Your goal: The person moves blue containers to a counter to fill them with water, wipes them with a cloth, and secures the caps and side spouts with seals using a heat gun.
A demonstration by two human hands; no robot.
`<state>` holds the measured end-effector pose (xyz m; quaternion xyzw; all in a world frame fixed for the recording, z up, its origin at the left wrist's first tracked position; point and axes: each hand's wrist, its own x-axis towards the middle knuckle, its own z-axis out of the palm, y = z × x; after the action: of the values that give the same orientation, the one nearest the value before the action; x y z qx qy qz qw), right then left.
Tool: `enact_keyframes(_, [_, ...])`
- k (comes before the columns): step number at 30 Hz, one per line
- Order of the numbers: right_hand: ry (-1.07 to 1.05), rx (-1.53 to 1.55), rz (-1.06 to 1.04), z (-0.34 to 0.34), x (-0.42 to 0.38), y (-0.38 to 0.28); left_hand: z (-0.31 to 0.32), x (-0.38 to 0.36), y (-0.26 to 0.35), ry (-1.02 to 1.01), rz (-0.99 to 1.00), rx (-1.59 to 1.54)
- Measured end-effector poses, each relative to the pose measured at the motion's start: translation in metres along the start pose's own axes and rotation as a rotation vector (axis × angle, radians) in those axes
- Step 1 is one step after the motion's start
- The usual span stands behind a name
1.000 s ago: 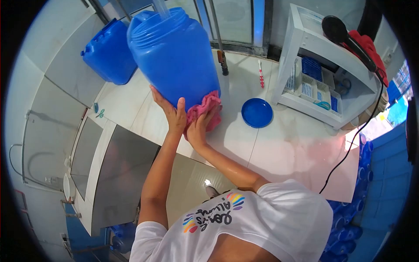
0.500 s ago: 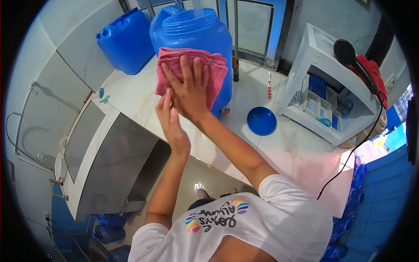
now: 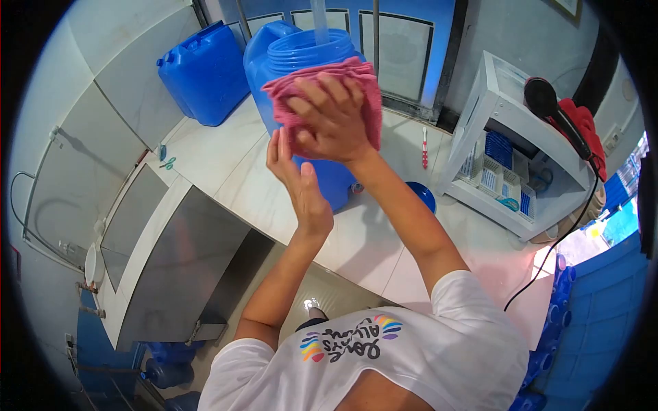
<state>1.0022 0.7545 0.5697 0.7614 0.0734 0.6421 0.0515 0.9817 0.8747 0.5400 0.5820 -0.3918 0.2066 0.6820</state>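
Observation:
A large blue water jug [image 3: 329, 185] stands on the white tiled counter, its wide threaded mouth uncovered. A clear tube or stream of water [image 3: 321, 24] comes down into that mouth. My right hand [image 3: 329, 116] presses a folded pink cloth [image 3: 370, 113] to the jug's front just under the neck, fingers bent over the fabric. Below and left of it is my left hand [image 3: 305, 188], open, with straight fingers pointing up and fingertips right at the cloth's lower edge. Partly behind my right forearm lies a blue round lid [image 3: 423, 197].
Another blue jug [image 3: 205, 75] stands at the back left. Green scissors [image 3: 167, 163] lie near the sink edge, and a red-and-white toothbrush [image 3: 425, 147] lies right of the jug. A white shelf [image 3: 473, 130] holds small baskets, with a corded black hairbrush-like tool [image 3: 548, 103] on top.
My right hand has slid the cloth rightward across the jug, its fingers now more bent. My left hand has moved right with it. My forearm now covers part of the lid.

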Motion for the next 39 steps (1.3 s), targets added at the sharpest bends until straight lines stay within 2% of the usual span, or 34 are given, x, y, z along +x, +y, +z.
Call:
enact_keyframes(3, [0.070,0.001,0.017,-0.006,-0.005,0.017,-0.026,-0.004,-0.007,0.033,0.015,0.148])
enact_keyframes(8, [0.090,-0.005,0.083,0.001,0.002,-0.003,-0.037,-0.013,-0.016,0.055,-0.037,0.102])
enact_keyframes(10, [0.027,-0.003,-0.032,-0.005,0.000,0.011,-0.030,-0.016,-0.021,0.007,-0.003,0.122])
enact_keyframes(15, [0.109,0.156,0.026,-0.008,-0.014,0.062,-0.022,-0.014,-0.045,-0.066,-0.062,0.151])
enact_keyframes(17, [0.164,0.525,0.152,-0.003,-0.011,0.076,-0.018,-0.014,-0.055,-0.185,-0.139,0.120])
enact_keyframes(18, [0.196,0.766,0.257,0.002,-0.008,0.080,-0.014,-0.017,-0.058,-0.193,-0.095,0.180])
enact_keyframes(19, [0.194,0.767,0.256,0.003,-0.007,0.085,-0.010,-0.020,-0.060,-0.192,-0.096,0.179])
enact_keyframes(21, [0.115,1.349,0.701,0.004,-0.004,0.094,-0.005,-0.021,-0.061,-0.152,-0.056,0.230])
enact_keyframes(25, [0.136,1.495,0.682,0.014,-0.002,0.100,-0.003,-0.021,-0.064,-0.136,-0.040,0.259])
enact_keyframes(26, [0.136,1.499,0.686,0.013,-0.004,0.095,-0.005,-0.022,-0.063,-0.146,-0.039,0.259])
enact_keyframes(28, [0.215,1.183,0.746,0.008,-0.012,0.079,-0.008,-0.022,-0.064,-0.154,-0.035,0.262])
enact_keyframes(29, [0.216,1.185,0.746,0.006,-0.015,0.070,-0.009,-0.022,-0.066,-0.158,-0.044,0.222])
enact_keyframes(31, [0.211,0.426,0.426,0.003,-0.025,0.044,-0.011,-0.023,-0.067,-0.166,-0.059,0.181])
enact_keyframes(33, [0.082,0.099,0.304,-0.002,-0.032,0.004,-0.012,-0.023,-0.065,-0.135,-0.073,0.029])
enact_keyframes(34, [0.074,0.097,0.286,0.006,-0.040,-0.017,-0.013,-0.030,-0.061,-0.139,-0.076,0.028])
enact_keyframes(36, [0.069,0.085,0.260,0.021,-0.048,-0.049,-0.014,-0.049,-0.048,-0.002,-0.006,0.123])
enact_keyframes(37, [0.005,0.130,0.256,0.025,-0.048,-0.063,-0.014,-0.052,-0.044,-0.007,-0.002,0.117])
enact_keyframes(39, [-0.067,0.175,0.254,0.018,-0.048,-0.070,-0.016,-0.052,-0.028,0.086,-0.149,-0.097])
